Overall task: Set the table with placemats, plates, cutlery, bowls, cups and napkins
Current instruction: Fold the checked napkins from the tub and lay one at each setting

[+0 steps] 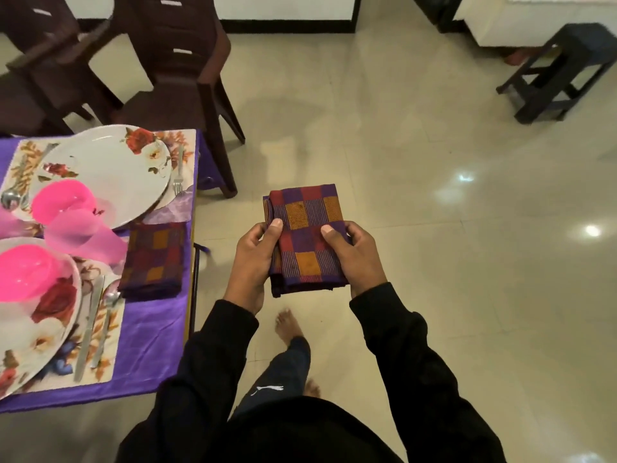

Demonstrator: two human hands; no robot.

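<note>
I am at the napkin step: I hold a folded checked napkin out over the floor, off the table's right edge, with both hands. My left hand grips its left edge, thumb on top and fingers curled beneath; my right hand grips the right edge the same way. Neither hand is slack or free.

The table lies at nine o'clock from the napkin. On it a second folded napkin already rests between the two settings, each with a flowered plate, a pink bowl and cutlery on a placemat. The pink shape beside the bowls may be a cup, though motion blur makes that uncertain.

I judge the next move calls for swinging the napkin towards nine o'clock and laying it flat beside a setting that lacks one, clear of the fork and plate rim.
</note>
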